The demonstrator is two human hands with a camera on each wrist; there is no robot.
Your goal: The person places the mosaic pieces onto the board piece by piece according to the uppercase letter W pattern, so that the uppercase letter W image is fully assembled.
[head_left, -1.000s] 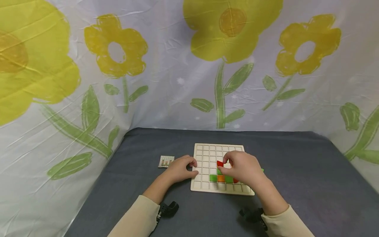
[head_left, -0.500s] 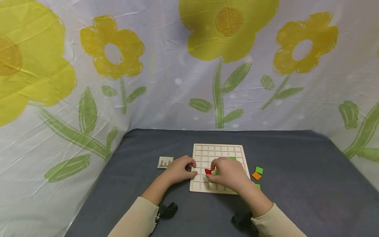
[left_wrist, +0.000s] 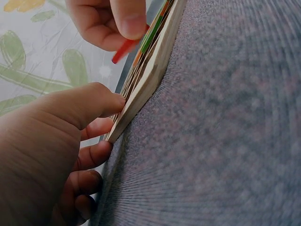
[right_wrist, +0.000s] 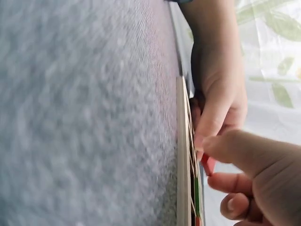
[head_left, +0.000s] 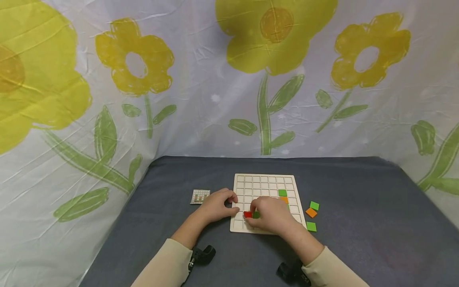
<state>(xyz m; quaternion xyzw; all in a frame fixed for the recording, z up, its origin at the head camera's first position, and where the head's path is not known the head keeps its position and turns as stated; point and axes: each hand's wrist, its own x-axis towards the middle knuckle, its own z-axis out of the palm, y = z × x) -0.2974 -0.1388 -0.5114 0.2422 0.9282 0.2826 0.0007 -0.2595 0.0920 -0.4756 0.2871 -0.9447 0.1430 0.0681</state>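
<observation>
A pale wooden grid board (head_left: 263,179) lies on the dark cloth. My left hand (head_left: 214,205) holds its left edge, thumb at the rim and fingers curled along the side. Between thumb and forefinger, my right hand (head_left: 274,215) pinches a small red tile (head_left: 248,214) low over the board's front left part. In the left wrist view this red tile (left_wrist: 124,51) is tilted, one end raised from the board. A green tile (head_left: 256,215) sits in the grid just right of it. Farther right are another green tile and an orange tile (head_left: 284,200); my right hand hides the squares beneath it.
Right of the board lie three loose tiles: a green one (head_left: 314,205), an orange one (head_left: 311,212) and a second green one (head_left: 311,226). A small printed pattern card (head_left: 199,196) is left of the board. A flowered curtain (head_left: 201,99) hangs behind the table.
My right hand has carried the red tile left and toward the front of the board, uncovering tiles at the right. My left hand has kept its place at the edge.
</observation>
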